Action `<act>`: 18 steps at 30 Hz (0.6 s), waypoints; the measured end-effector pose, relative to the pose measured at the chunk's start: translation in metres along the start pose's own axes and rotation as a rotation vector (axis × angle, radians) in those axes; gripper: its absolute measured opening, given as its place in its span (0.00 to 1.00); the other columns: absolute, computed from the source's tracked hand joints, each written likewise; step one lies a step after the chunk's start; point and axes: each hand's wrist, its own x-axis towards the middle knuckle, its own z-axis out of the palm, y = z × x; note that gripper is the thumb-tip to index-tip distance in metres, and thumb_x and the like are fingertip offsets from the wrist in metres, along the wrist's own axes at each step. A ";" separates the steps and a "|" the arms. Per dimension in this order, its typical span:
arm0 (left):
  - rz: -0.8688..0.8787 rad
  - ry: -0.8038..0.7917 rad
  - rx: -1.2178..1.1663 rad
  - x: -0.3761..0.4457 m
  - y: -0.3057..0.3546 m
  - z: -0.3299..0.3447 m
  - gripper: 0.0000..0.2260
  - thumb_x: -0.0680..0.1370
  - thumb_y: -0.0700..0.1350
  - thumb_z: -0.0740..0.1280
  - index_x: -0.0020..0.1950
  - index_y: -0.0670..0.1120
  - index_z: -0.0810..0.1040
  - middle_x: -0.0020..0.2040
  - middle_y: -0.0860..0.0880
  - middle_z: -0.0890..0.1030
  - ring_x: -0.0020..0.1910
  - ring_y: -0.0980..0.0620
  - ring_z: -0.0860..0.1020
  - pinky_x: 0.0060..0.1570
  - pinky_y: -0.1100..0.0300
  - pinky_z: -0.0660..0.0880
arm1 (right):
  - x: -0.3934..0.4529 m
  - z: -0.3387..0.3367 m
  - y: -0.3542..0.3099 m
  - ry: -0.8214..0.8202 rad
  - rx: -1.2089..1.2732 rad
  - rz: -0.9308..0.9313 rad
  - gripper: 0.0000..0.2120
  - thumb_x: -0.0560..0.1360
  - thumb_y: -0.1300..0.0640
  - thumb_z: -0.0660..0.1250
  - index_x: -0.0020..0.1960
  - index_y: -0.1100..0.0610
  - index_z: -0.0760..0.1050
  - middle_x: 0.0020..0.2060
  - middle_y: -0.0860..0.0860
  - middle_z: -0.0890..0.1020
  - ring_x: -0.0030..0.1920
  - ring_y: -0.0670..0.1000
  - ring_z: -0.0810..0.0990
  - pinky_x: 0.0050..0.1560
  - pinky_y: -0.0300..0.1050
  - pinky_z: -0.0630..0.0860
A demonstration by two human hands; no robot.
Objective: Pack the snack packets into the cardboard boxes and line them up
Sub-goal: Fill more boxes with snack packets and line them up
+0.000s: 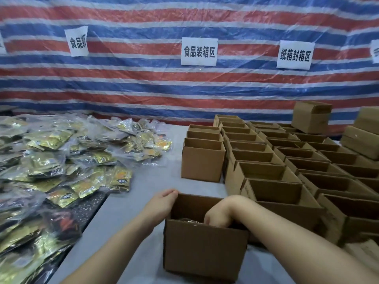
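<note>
Cardboard box (205, 247) held by both hands, packet heap (61, 160) left, open boxes (287, 160) right

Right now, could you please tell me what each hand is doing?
Left hand: steadying the nearest cardboard box by its far left corner.
Right hand: inside that box; grip cannot be told.

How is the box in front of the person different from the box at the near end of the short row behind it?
The front box has the right hand reaching inside and the left hand on its far corner; the short-row box is untouched. The front box stands alone; the other touches the boxes behind it. Both are open brown cardboard on the grey table.
</note>
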 end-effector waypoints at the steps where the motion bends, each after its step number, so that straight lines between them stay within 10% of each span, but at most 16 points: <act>1: 0.000 0.000 0.002 0.000 0.001 -0.001 0.15 0.85 0.48 0.56 0.49 0.44 0.80 0.46 0.46 0.80 0.46 0.54 0.76 0.44 0.62 0.69 | -0.001 0.000 0.000 -0.010 0.063 0.000 0.16 0.83 0.57 0.63 0.69 0.62 0.75 0.66 0.58 0.78 0.55 0.50 0.79 0.58 0.45 0.74; 9: -0.029 -0.005 -0.002 -0.001 0.008 -0.001 0.14 0.84 0.48 0.57 0.50 0.45 0.81 0.47 0.45 0.81 0.47 0.50 0.77 0.44 0.59 0.71 | -0.008 -0.016 -0.005 0.283 0.226 0.045 0.16 0.82 0.40 0.59 0.51 0.48 0.81 0.45 0.47 0.83 0.44 0.46 0.82 0.42 0.42 0.77; 18: -0.030 0.013 -0.023 -0.002 0.007 0.000 0.14 0.85 0.48 0.57 0.47 0.47 0.80 0.43 0.47 0.80 0.42 0.53 0.78 0.37 0.62 0.71 | 0.000 -0.006 -0.018 0.161 0.284 0.021 0.17 0.81 0.40 0.60 0.54 0.51 0.79 0.54 0.50 0.83 0.57 0.50 0.81 0.65 0.52 0.73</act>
